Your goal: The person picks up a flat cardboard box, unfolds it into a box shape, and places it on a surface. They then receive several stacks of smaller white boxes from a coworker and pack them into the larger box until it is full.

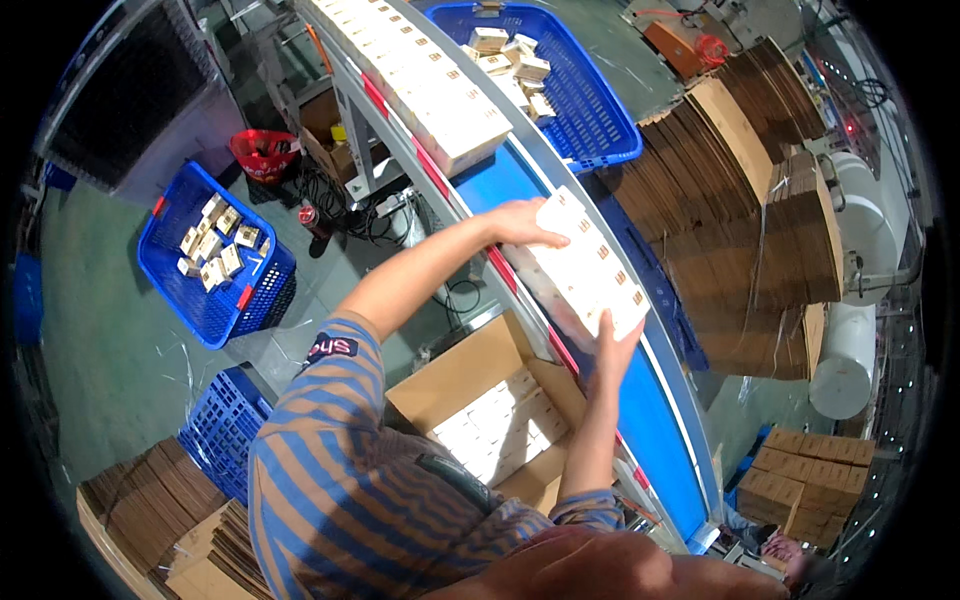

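My left hand [522, 222] grips the far end of a block of small white boxes [590, 262] above the blue conveyor belt [660, 425]. At the block's near end, my right hand [615, 350] closes on it with the thumb on top. The block spans the gap between both hands; whether its underside touches the belt is hidden. Farther up the belt stands a long row of similar white boxes [430, 95]. Beside the conveyor, just below my arms, sits an open cardboard carton [455, 365] with a layer of white boxes inside.
A blue basket [600, 135] of loose boxes stands beyond the conveyor, and another blue basket [185, 295] at the left. Stacked flat cardboard [700, 170] and white rolls [843, 360] line the right. A red bucket [262, 155] and cables [350, 225] lie near the conveyor legs.
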### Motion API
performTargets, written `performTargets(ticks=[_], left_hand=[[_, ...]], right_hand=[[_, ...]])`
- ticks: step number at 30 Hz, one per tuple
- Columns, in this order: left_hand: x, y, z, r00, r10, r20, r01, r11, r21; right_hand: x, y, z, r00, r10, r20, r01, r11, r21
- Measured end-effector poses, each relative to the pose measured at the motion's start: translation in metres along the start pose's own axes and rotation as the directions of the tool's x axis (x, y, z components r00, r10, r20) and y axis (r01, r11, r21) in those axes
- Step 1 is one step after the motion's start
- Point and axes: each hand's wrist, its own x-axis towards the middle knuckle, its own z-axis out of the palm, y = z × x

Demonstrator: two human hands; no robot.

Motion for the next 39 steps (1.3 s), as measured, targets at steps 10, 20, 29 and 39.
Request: performTargets(ticks=[10,20,29,39], left_hand=[[0.008,0.096,-0.207,0.949,0.038,-0.313,0.129,0.86,0.494],[-0.021,0.057,-0.277,0.857,-0.419,-0.3,0.452,0.891,0.047],[0.004,-0.014,-0.205,0.9,-0.436,-0.023,0.425,0.887,-0.182],[-0.018,0.045,0.084,0.953,-0.171,0.248,0.29,0.746,-0.6]], right_hand=[[0.012,-0.143,0.081,0.939,-0.125,0.321,-0.083,0.821,0.564],[0.025,-0.131,0.185,0.874,-0.009,0.487,-0.122,0.964,0.237],[0.003,-0.082,0.081,0.819,0.0,0.574,-0.143,0.968,0.204],[-0.053,0.041,-0.101,0.969,0.187,0.159,-0.245,0.684,0.687]])
